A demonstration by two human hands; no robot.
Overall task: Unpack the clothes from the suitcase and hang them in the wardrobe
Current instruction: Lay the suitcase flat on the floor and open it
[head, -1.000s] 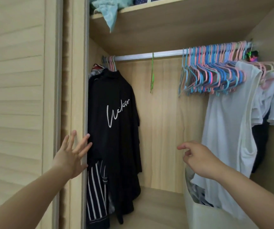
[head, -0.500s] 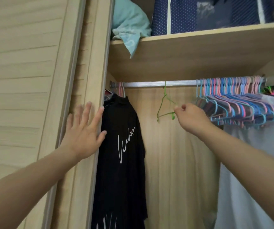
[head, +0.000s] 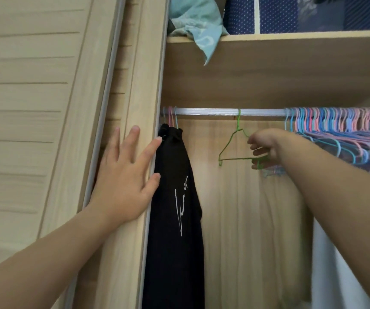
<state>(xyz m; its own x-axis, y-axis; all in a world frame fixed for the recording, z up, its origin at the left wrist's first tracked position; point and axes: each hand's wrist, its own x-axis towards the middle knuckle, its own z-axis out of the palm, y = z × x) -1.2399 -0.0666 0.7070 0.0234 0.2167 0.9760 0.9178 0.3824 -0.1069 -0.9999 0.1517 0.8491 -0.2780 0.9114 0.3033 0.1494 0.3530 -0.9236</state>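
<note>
**Inspector:** Since half a second ago, the right hand (head: 265, 150) has slid down the thin green wire hanger (head: 235, 150), from its sloping shoulder to the right end of its bottom bar. Left hand (head: 126, 179) unchanged in position.

**Clerk:** Grip on the hanger?

**Inspector:** Fingers curled round the bar's right corner; thumb apart above, near the shoulder wire. A hold, though blur hides how firm.

**Clerk:** Where does the hanger sit?

**Inspector:** Hooked alone on the white metal wardrobe rail (head: 213, 111), mid-span. Its bottom bar runs nearly level, left to right, parallel to the rail. The hook lies up and to the left of the holding hand.

**Clerk:** What does the next move turn on?

**Inspector:** In my judgement, lifting the hook clear of the rail. The hand grips low and off to one side, so the hanger would likely tilt as it rises.

**Clerk:** Neighbours?

**Inspector:** Black shirt with white lettering (head: 175, 197) hangs well to the left; the packed bunch of pink and blue plastic hangers (head: 335, 130) lies just right of the wrist.

**Clerk:** Left hand?

**Inspector:** Flat, fingers spread, pressed on the light wooden door frame (head: 143, 74). Holds nothing.
</note>
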